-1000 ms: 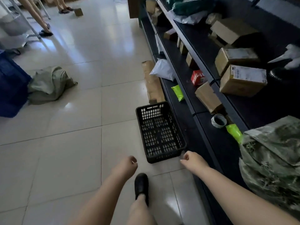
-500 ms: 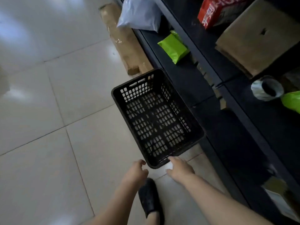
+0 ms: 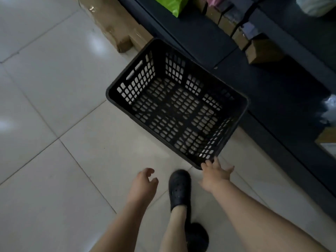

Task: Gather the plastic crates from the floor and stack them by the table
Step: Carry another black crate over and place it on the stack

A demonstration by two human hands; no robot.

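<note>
- The black crate (image 3: 177, 108) is met at its near corner by the spread right hand (image 3: 215, 174), presumably for lifting.
- The left hand (image 3: 143, 182) is held loosely curled, empty, apart from it.

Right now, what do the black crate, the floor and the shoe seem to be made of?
The black crate: likely moulded plastic, matt, with an even grid of slots in walls and base. The floor: pale glazed tile, glossy, with light reflections and thin joint lines. The shoe: dark rubber or foam clog with round vent holes, though this is less certain.
</note>
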